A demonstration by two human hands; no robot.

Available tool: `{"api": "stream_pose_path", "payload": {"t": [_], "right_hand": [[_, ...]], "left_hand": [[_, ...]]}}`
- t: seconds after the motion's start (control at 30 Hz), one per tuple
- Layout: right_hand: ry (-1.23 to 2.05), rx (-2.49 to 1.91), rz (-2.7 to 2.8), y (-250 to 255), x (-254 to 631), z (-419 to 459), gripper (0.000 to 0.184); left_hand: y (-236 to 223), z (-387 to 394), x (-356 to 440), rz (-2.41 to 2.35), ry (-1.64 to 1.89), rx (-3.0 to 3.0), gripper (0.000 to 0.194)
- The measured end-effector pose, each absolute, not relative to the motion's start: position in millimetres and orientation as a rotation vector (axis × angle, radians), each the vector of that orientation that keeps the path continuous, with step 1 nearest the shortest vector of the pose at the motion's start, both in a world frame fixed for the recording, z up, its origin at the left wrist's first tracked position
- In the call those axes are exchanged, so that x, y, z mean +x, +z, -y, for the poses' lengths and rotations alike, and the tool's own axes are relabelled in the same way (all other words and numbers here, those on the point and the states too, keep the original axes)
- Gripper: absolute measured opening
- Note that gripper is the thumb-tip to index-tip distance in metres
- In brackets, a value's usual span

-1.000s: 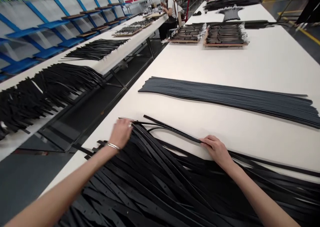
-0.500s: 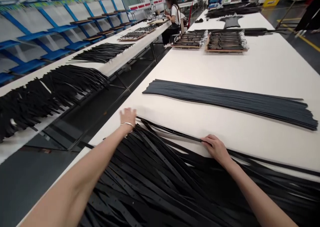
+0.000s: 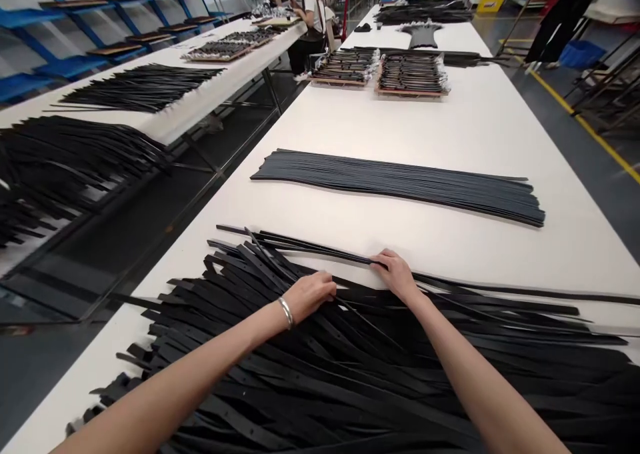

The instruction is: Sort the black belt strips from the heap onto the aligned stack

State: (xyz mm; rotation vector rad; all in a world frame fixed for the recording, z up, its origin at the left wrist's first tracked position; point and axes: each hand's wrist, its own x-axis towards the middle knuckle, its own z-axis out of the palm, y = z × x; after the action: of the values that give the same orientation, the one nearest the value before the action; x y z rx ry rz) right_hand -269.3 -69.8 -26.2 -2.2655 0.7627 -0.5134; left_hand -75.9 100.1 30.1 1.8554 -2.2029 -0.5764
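- Straps beyond both hands form one flat bundle [image 3: 400,182], lying side by side with nearly even ends; this part looks sorted.
- Loose pile [image 3: 280,374] below the hands and under the forearms lies crossed and tangled, its ends uneven; judging by its spread, a good deal remains to be straightened.
- Right hand [image 3: 395,274] pinches a few held straps [image 3: 345,255] between thumb and fingers at the pile's far edge. They fan apart to the left of that hand and lie well apart from the flat bundle, so this batch seems not yet joined to it.
- Left hand [image 3: 313,295] is over the pile, nearer the body than the right one, fingers curled; whether it grips a strap I cannot tell. The hands are near each other, not touching.
- Count of what is close: two hands, one bracelet [image 3: 286,312] on the left wrist, one flat bundle, one loose pile. Single straps overlap too much to number, the pinched ones included.
- Count farther off: two loaded trays [image 3: 345,65] [image 3: 413,75] side by side past the flat bundle on the same white table [image 3: 500,127]; two more strap heaps [image 3: 145,86] [image 3: 75,154] on another table, left of the hands.
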Motion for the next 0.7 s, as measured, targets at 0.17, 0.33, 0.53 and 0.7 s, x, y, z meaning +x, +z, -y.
{"api": "stream_pose_path", "payload": {"t": [0.17,0.33,0.53,0.7], "right_hand": [[-0.530,-2.257,-0.753,-19,-266,62,0.022],[-0.486,-2.453,-0.654,-14,-270,54,0.028],[-0.329,-2.728,-0.614,-5,-258,37,0.022],[-0.085,-2.838,-0.724,-15,-314,56,0.040]], "left_hand": [[12,-51,-60,1.666,-0.361,2.020,0.013],[-6,-31,-44,1.599,-0.464,1.962,0.019],[-6,-38,-31,1.600,-0.584,1.960,0.010],[-8,-36,-31,1.565,-0.609,1.932,0.006]]}}
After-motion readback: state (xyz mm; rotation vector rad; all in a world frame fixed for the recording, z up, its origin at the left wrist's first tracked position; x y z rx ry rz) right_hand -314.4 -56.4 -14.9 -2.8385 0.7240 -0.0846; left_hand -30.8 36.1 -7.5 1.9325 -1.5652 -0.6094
